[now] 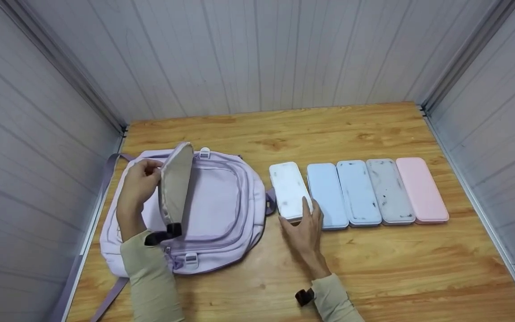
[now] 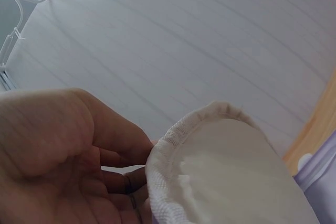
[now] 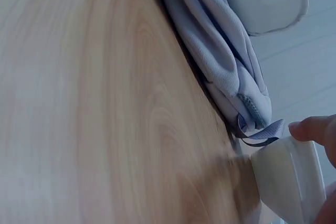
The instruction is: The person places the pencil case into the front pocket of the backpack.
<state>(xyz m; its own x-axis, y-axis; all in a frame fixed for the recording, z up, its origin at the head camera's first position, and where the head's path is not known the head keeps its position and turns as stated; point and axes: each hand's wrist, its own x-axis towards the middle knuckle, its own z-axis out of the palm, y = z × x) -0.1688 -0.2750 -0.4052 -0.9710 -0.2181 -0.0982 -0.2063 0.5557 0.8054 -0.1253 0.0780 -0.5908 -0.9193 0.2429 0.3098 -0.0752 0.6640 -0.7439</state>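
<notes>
A light purple backpack [image 1: 221,199] lies on the wooden table at the left. My left hand [image 1: 135,190] pinches the edge of its pocket flap [image 1: 178,185], which stands raised with its beige lining showing. In the left wrist view, the thumb and fingers meet at the flap's pale rim [image 2: 165,156]. My right hand [image 1: 304,237] holds the near end of a white pencil case [image 1: 288,181], thumb on one side and fingers on the other. In the right wrist view, the white case appears close over the table beside the backpack's strap [image 3: 262,135].
Right of the white case, a row holds a light blue case [image 1: 326,192], another blue case [image 1: 358,190] with dark marks, a grey case [image 1: 389,188] and a pink case [image 1: 420,188]. Pale panel walls [image 1: 257,53] enclose the table on three sides.
</notes>
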